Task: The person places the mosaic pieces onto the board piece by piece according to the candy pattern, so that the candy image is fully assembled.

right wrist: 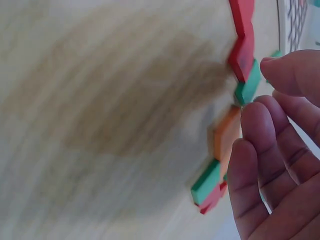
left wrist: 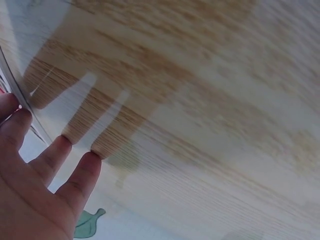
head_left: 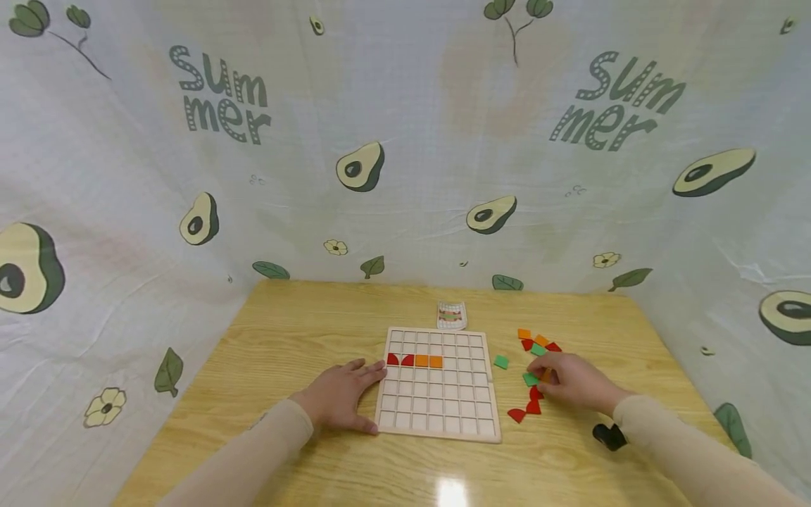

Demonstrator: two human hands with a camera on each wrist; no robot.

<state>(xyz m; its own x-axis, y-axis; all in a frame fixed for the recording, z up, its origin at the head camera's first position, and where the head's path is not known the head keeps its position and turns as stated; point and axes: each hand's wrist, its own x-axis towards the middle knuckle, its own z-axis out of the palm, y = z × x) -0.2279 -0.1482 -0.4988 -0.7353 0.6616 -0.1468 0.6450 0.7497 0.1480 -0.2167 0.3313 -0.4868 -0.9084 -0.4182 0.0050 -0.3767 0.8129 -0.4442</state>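
A pale grid board (head_left: 437, 401) lies on the table, with two red curved tiles (head_left: 408, 360) and two orange square tiles (head_left: 421, 360) side by side in one row from the left edge. My left hand (head_left: 342, 394) rests with spread fingers along the board's left edge; in the left wrist view, its fingertips (left wrist: 92, 156) touch the wood. To the right of the board, my right hand (head_left: 573, 380) hovers over loose tiles, fingertips beside a green tile (head_left: 531, 379). An orange tile (right wrist: 227, 132) lies by those bent fingers, and no tile shows between them in the right wrist view.
Several red, orange and green tiles lie scattered right of the board, with one green tile (head_left: 501, 362) near its edge. A small patterned card (head_left: 451, 315) lies behind the board. A black object (head_left: 610, 436) shows by my right sleeve. Printed cloth (head_left: 418, 105) surrounds the table.
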